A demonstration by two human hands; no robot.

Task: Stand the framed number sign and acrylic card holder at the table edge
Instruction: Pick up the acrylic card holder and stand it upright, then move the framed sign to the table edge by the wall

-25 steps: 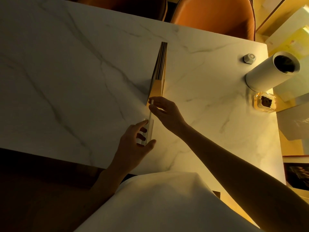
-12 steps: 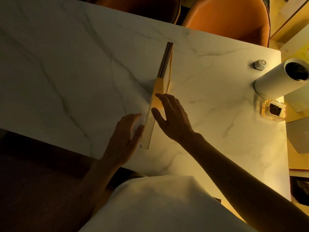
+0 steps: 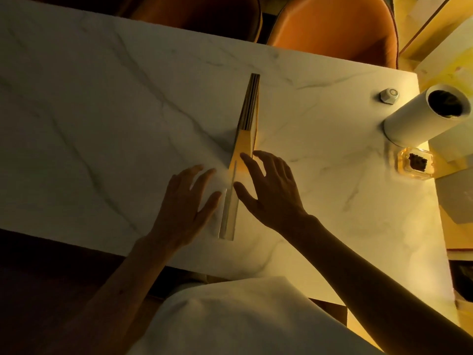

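Note:
A thin framed sign (image 3: 249, 106) stands on edge in the middle of the white marble table (image 3: 102, 111), seen from above as a narrow dark strip. In line with it, nearer to me, a clear acrylic card holder (image 3: 228, 213) stands upright, reaching almost to the table's near edge. My left hand (image 3: 183, 208) hovers just left of the holder, fingers spread and off it. My right hand (image 3: 271, 193) is just right of the holder, fingers spread; one fingertip lies close to the sign's lower end, and I cannot tell whether it touches.
A white paper roll (image 3: 425, 114) stands at the right of the table, with a small white hexagonal knob (image 3: 389, 96) behind it and a clear square dish (image 3: 416, 165) with dark contents in front. Two orange chairs (image 3: 332, 29) line the far side. White cloth (image 3: 243, 319) covers my lap.
Both hands have let go of the acrylic holder and opened, drawing slightly apart to either side. The holder and the sign stay standing in place.

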